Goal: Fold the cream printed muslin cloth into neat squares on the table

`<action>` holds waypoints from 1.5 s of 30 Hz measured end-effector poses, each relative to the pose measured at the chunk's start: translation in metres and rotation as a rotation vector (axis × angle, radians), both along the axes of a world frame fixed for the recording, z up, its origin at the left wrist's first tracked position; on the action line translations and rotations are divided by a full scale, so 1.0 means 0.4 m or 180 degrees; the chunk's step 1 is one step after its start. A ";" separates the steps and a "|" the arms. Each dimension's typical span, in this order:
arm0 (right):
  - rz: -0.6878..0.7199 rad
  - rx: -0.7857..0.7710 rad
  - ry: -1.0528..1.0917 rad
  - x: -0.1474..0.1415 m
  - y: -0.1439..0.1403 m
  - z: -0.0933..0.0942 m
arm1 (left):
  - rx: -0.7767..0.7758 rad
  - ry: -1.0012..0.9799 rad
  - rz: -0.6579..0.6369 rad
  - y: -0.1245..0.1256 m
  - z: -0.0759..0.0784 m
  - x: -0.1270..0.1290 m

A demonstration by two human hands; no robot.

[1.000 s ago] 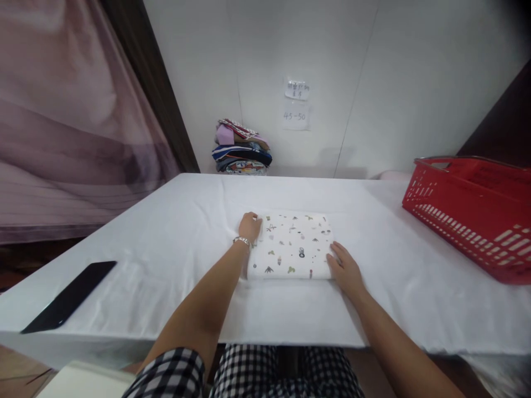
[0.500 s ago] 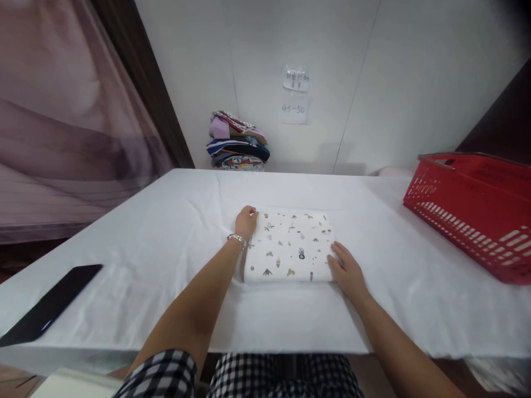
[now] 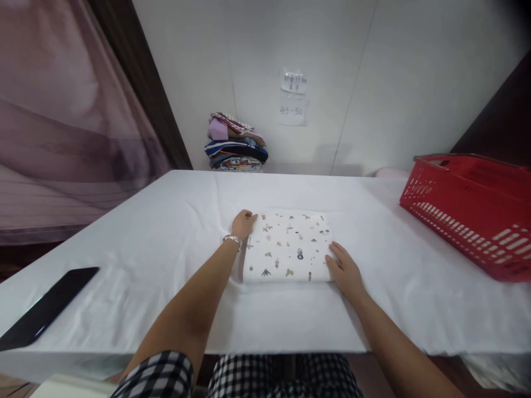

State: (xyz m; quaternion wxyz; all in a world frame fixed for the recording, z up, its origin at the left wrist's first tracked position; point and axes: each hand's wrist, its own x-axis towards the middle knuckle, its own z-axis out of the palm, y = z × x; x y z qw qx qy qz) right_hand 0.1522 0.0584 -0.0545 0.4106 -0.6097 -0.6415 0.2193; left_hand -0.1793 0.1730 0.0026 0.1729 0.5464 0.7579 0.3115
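You are placing both hands at a folded cloth (image 3: 288, 249), which is lying flat, printed side up, near the middle of the white worktop (image 3: 157, 237). Your left hand (image 3: 244, 225), with a bracelet (image 3: 233, 239) at its wrist, is touching the far left corner with curled fingers; whether it is pinching the fabric cannot be told. Your right hand (image 3: 345, 271) is resting unclenched, its fingers loosely spread along the right edge. To your right, a red basket (image 3: 467, 202) is standing; to your left, a black slab (image 3: 47, 304) is lying. Beyond the far edge, a fabric pile (image 3: 236, 148) is rising by the wall (image 3: 257, 55).
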 end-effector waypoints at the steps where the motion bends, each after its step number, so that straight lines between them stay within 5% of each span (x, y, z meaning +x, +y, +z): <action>1: 0.0002 0.0002 -0.0026 0.000 0.000 0.000 | 0.0114 0.0082 -0.0032 -0.013 0.005 0.006; 5: 0.0007 -0.0001 -0.0124 -0.003 0.001 0.007 | 0.0656 0.0837 -0.0720 -0.092 0.021 0.063; 9: 0.0025 0.0029 -0.0272 -0.009 -0.001 0.016 | 0.0329 0.1473 -0.1776 -0.156 0.016 0.125; 14: 0.0098 0.0095 -0.0828 -0.008 -0.011 0.029 | -0.0136 0.1605 -0.1690 -0.137 -0.013 0.134; 18: 0.0192 0.0238 -0.1477 -0.041 -0.005 0.086 | -0.0080 0.1780 -0.1664 -0.121 -0.029 0.129; 23: 0.1536 0.0153 -0.1810 -0.173 0.071 0.173 | -0.0050 0.1831 -0.1638 -0.129 -0.031 0.134; 27: 0.2057 -0.0055 -0.2116 -0.245 0.189 0.171 | -0.0097 0.1772 -0.1625 -0.131 -0.031 0.132; 35: 0.1106 -0.0493 -0.2257 -0.142 0.369 0.125 | -0.0091 0.1737 -0.1672 -0.132 -0.035 0.125; 45: 0.0616 -0.0810 -0.1596 -0.040 0.334 0.086 | -0.0156 0.1609 -0.1772 -0.132 -0.007 0.122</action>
